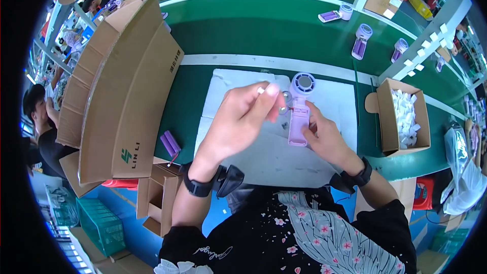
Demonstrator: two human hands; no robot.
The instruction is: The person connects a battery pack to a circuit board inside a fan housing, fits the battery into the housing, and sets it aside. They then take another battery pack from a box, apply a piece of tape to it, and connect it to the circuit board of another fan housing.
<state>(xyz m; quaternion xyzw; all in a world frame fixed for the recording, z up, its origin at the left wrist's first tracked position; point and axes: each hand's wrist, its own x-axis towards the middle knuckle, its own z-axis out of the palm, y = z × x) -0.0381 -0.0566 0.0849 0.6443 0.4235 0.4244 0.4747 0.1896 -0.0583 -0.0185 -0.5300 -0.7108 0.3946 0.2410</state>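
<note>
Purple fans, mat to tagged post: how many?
4: held fan in right hand; upper fan, middle fan and post-side fan on the green surface. The post may hide more.

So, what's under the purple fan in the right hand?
The white sheet shows around the fan; whatever lies directly beneath the fan and right hand is covered and can't be seen.

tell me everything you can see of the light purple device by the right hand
The light purple device looks like smooth plastic. Its round head has dark slots ringing a grey disc; its handle is a shallow, open-faced tray with rounded corners. The head points away from the person, the handle toward them. The right hand's grip is on the handle's right side. It is over the white sheet; whether it rests there is unclear.
</note>
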